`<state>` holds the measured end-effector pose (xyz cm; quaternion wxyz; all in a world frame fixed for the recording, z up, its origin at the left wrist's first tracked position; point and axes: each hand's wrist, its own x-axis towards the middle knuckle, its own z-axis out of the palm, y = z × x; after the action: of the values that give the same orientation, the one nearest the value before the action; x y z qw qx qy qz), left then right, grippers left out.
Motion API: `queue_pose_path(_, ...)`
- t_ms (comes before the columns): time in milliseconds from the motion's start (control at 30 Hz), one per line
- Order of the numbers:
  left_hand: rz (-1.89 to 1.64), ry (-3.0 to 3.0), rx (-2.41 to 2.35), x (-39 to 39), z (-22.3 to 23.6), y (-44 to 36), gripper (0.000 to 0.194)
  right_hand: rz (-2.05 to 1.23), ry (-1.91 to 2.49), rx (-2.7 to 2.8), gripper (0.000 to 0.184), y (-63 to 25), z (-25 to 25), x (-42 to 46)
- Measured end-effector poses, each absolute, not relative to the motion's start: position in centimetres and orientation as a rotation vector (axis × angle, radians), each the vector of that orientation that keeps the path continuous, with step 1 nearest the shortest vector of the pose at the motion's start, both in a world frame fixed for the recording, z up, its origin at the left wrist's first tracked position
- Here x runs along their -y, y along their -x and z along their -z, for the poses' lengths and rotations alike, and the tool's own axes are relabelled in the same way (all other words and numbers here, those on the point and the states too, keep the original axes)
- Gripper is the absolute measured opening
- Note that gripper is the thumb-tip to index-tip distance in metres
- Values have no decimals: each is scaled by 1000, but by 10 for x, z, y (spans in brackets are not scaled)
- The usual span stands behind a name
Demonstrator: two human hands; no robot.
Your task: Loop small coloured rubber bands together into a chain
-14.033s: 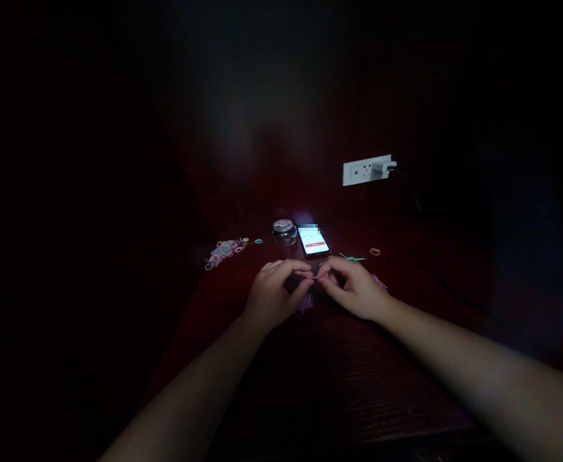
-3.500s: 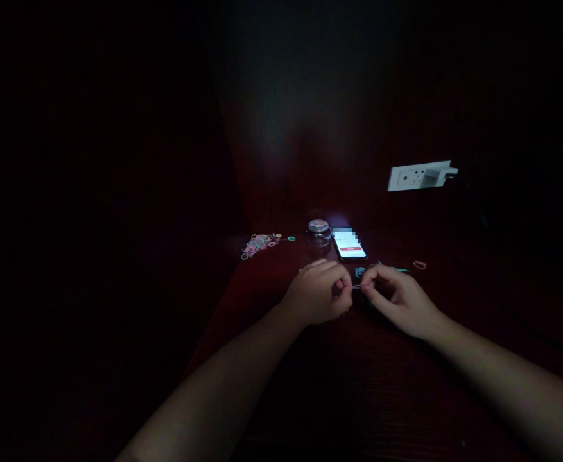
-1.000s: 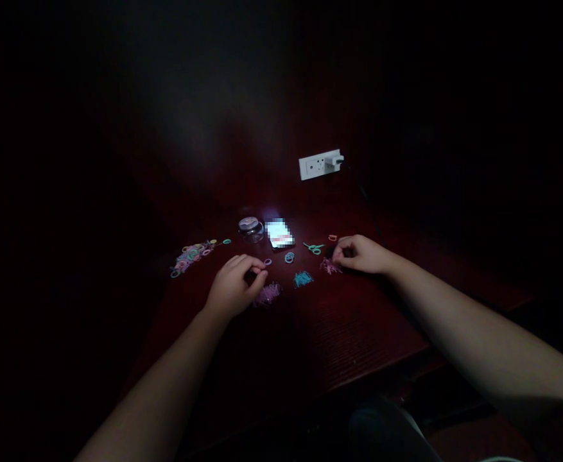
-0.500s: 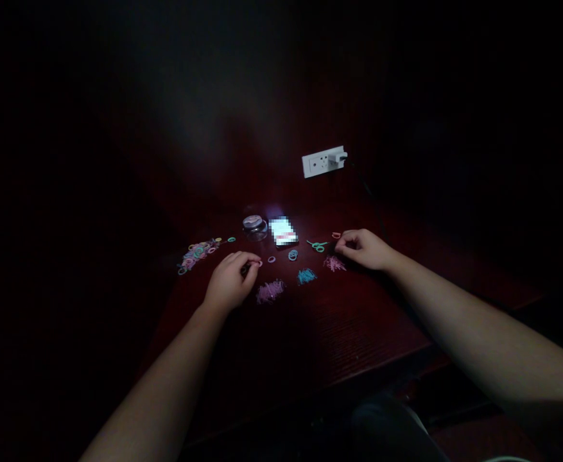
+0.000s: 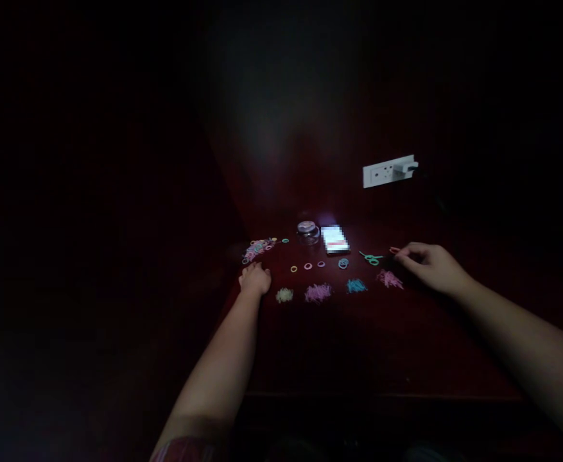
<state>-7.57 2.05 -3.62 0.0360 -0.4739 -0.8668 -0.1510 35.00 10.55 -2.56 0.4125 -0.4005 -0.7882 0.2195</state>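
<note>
My left hand (image 5: 255,280) lies palm down at the front edge of a mixed pile of colourful hair ties and small elastics (image 5: 260,248), its fingers a little apart. Nothing shows in it. On the right, my right hand (image 5: 429,264) is pinched, with a red hair tie (image 5: 393,250) at its fingertips. Just left of that are green scissors (image 5: 372,259). A pink heap of small elastics (image 5: 389,279) lies in front of this hand. Further left are blue (image 5: 357,285), purple (image 5: 318,293) and pale yellow (image 5: 284,295) heaps.
Behind the heaps runs a row of rings: yellow (image 5: 293,269), pink (image 5: 308,266), purple (image 5: 321,264) and blue (image 5: 343,264). A lit phone (image 5: 335,239) and a clear lidded jar (image 5: 308,232) stand behind. A wall socket (image 5: 388,171) holds a plug. The surroundings are dark.
My left hand has gone from beside the purple heap back left to the mixed pile, uncovering the yellow ring and heap. My right fingertips now meet the red hair tie. The view has swung left.
</note>
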Motion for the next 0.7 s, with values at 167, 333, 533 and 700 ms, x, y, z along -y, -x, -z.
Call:
queue_pose_path(167, 458, 1458, 2686, -25, 44, 75, 51, -598, 1070, 1919, 36, -349, 20, -103)
queue_pose_path(333, 473, 1413, 2701, -31, 42, 77, 59, -541, 1145, 1908, 44, -348, 18, -105)
queue_pose_path(533, 517, 1310, 2710, -37, 43, 80, 64, -549, 1166, 1879, 42, -347, 18, -109)
queue_pose_path(700, 568, 1235, 2720, -43, 41, 85, 64, -547, 1159, 1881, 37, -349, 22, -114)
